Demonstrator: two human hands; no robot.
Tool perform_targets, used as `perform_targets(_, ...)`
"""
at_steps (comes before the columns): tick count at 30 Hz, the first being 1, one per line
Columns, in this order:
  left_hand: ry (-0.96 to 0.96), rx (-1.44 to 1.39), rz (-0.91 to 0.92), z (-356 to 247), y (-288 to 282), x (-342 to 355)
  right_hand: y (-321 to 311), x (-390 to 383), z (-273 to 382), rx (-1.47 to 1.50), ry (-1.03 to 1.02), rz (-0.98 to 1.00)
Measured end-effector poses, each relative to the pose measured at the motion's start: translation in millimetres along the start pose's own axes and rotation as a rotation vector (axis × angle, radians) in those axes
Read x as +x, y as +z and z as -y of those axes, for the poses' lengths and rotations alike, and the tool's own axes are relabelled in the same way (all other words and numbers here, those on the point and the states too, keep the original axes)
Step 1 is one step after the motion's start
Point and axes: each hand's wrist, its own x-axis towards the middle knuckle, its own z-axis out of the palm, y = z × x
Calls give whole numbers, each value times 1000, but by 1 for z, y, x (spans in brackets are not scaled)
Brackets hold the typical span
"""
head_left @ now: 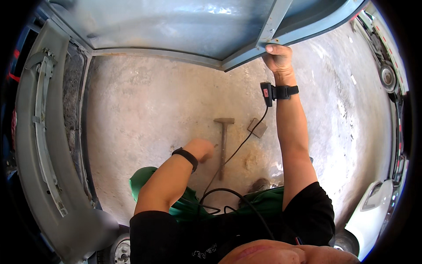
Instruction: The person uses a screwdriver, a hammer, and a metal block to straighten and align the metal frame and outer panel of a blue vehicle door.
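Note:
My right hand [279, 57] grips the lower edge of a grey-blue metal door panel [158, 24] at the top, thumb on the frame. A black device [266, 93] with a cable is strapped at that wrist. My left hand [200, 148], with a black band at the wrist, hangs low over the concrete floor [127, 97], near a hammer [224, 136] lying there; its fingers are blurred and partly hidden. A small square rusty metal block [257, 127] lies right of the hammer, beside the cable.
A grey vehicle body edge [30, 114] with a metal rail runs down the left, above a wheel [121, 251]. At the right stand a white car panel [369, 211] and another vehicle part with a small wheel [387, 78]. My green-clad legs [145, 178] are below me.

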Motion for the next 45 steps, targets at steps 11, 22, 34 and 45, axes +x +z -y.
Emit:
perform_targets(11,14,-1,-179,27,13,48,14,3,5,11,8,-30)
perform_targets(22,-247,-1,-89,4,-43,-21,30,5,19,-135,-98,-113)
perform_targets(34,-172,66,-176,-12,-60,-45,7,-12,-6,-291,103,-7)
perform_targets(45,-233,109,-154,-14,-57,-46,21,-12,-5,-221,-32,-15)
